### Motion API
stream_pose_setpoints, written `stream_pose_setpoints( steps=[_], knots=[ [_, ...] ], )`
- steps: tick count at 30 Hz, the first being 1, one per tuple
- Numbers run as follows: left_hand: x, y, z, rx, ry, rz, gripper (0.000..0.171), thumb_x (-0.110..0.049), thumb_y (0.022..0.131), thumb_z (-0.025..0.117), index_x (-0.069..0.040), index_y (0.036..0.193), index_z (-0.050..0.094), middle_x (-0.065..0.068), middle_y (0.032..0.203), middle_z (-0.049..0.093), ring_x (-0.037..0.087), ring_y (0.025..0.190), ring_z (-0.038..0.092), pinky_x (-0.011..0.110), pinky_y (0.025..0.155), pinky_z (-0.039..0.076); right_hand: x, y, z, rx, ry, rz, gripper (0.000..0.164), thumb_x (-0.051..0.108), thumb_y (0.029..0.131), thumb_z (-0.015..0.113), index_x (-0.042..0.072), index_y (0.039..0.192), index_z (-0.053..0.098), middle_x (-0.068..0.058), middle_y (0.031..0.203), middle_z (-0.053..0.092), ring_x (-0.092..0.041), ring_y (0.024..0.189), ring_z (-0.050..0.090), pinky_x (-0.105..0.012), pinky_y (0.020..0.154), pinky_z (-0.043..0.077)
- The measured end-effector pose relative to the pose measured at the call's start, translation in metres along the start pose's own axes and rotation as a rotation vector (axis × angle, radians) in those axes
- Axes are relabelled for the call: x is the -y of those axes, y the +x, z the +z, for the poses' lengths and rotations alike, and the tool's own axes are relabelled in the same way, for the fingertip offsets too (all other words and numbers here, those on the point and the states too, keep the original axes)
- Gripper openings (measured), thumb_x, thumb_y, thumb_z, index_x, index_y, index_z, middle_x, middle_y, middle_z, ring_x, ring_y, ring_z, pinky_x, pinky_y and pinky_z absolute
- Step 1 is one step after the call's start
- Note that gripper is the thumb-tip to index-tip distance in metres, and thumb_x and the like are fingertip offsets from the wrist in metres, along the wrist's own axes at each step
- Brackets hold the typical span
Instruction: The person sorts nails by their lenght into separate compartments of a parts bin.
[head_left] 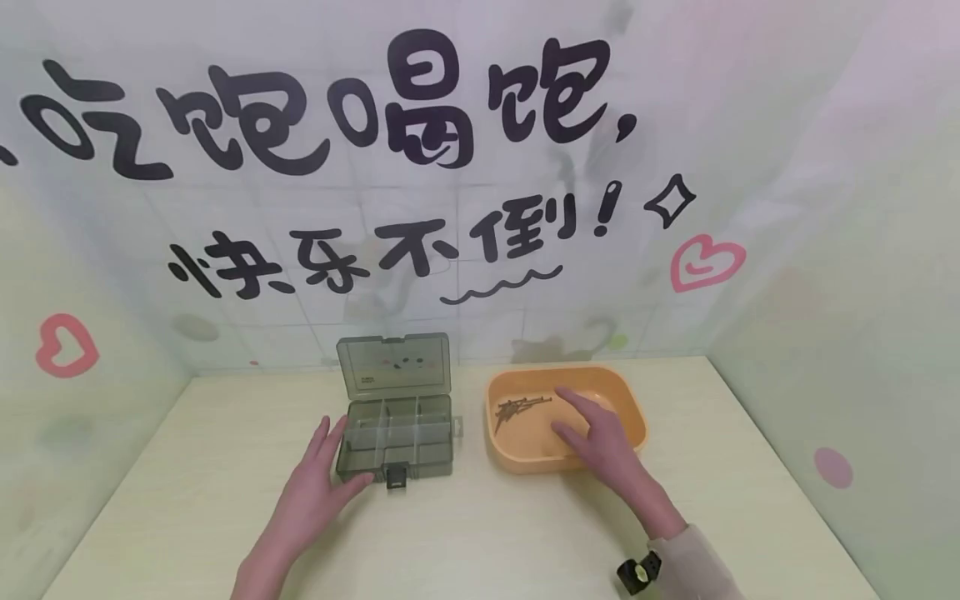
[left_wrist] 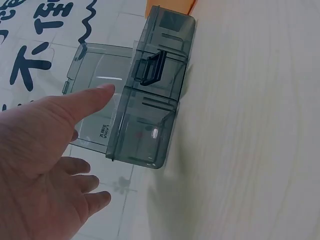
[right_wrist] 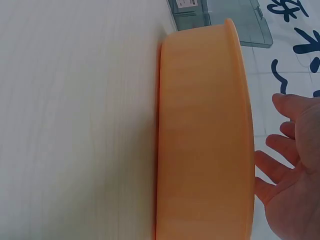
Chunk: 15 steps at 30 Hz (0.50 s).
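Observation:
A translucent grey-green compartment box (head_left: 433, 470) stands on the table with its lid (head_left: 397, 375) raised against the back. Thin dividers part its inside, and a dark latch (head_left: 396, 476) sits on its front. My left hand (head_left: 309, 502) is spread around the box's left front corner; whether the fingers touch it I cannot tell. Right of the box is an orange basin (head_left: 534, 463), where a small heap of thin dark screws or nails (head_left: 517, 408) lies at the left. Over the basin hovers my right hand (head_left: 606, 448), fingers extended, holding nothing visible.
The pale wooden table (head_left: 465, 542) is bordered by a back wall (head_left: 457, 325) with large black lettering, plus side walls with hearts and dots. A side tab (head_left: 458, 427) on the box points toward the basin. A dark watch (head_left: 639, 573) is at the right sleeve.

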<state>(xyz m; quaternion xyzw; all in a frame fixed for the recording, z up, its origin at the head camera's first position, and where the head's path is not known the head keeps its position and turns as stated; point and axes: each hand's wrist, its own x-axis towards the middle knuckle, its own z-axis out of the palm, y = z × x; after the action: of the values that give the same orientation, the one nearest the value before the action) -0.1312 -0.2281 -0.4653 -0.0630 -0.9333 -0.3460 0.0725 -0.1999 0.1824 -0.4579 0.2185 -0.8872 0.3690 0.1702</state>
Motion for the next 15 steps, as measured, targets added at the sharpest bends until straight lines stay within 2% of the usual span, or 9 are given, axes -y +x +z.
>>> stream_pose_setpoints(
  steps=[3, 7, 15],
  knots=[
    [0.003, -0.001, 0.001, 0.000, -0.016, -0.011, 0.090, -0.030, 0.094, 0.078, 0.002, 0.160, 0.026, 0.039, 0.161, 0.014, 0.063, 0.128, 0.043, 0.075, 0.097, 0.046, -0.004, 0.003, 0.001, 0.007, 0.000, -0.013, 0.043, 0.010, 0.093, 0.076, -0.003, 0.133, 0.065, -0.021, 0.130, 0.068, -0.041, 0.119, 0.064, -0.056, 0.100, 0.054],
    [0.006, -0.003, 0.003, -0.001, -0.046, -0.024, 0.088, -0.030, 0.094, 0.077, 0.004, 0.158, 0.027, 0.039, 0.160, 0.017, 0.063, 0.137, 0.031, 0.078, 0.104, 0.036, -0.009, 0.009, 0.003, 0.049, 0.010, 0.038, 0.036, 0.012, 0.097, 0.073, -0.002, 0.129, 0.068, -0.021, 0.126, 0.069, -0.041, 0.117, 0.065, -0.057, 0.100, 0.054],
    [0.011, -0.003, 0.006, -0.012, -0.041, -0.031, 0.086, -0.030, 0.095, 0.076, 0.008, 0.156, 0.029, 0.040, 0.158, 0.023, 0.062, 0.139, 0.029, 0.076, 0.110, 0.030, -0.011, 0.022, 0.004, 0.111, 0.068, 0.126, 0.031, 0.013, 0.098, 0.071, -0.001, 0.126, 0.070, -0.020, 0.120, 0.072, -0.038, 0.112, 0.068, -0.058, 0.100, 0.054]
  ],
)
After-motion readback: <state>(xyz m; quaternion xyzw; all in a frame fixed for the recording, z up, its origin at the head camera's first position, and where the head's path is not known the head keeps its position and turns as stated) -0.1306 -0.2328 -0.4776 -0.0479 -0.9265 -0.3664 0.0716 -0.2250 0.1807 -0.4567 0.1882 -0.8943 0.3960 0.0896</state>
